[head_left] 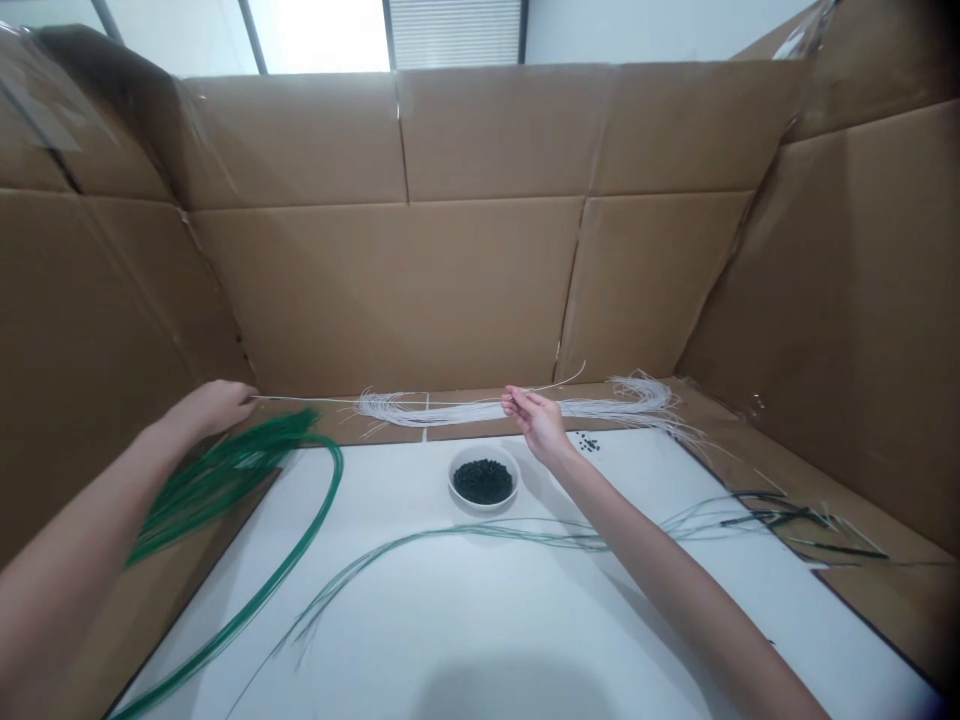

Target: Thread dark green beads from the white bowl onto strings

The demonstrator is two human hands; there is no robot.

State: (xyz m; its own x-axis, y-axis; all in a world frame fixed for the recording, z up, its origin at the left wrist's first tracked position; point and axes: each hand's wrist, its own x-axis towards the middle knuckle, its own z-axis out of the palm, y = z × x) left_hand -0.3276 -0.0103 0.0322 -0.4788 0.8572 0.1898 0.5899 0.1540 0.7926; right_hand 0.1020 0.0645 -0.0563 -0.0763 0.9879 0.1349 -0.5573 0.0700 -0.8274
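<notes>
A single thin white wire point(315, 399) is stretched sideways between my two hands. At the far left, my left hand point(219, 405) is closed on one end of it, above a bundle of green wires point(225, 475). My right hand point(536, 420) pinches the same wire near its other end, whose curved tip rises past the fingers. Just behind and below the right hand lies a bundle of white wires point(465, 413). A white bowl point(452, 492) of small black beads point(484, 482) stands to the lower left of that hand.
Cardboard walls point(375, 290) enclose the white board point(420, 610). Several thin green wires point(420, 533) cross its middle, passing under my right forearm. A few loose black beads point(589, 441) lie right of my right hand. Dark beaded pieces point(787, 515) rest at the right edge.
</notes>
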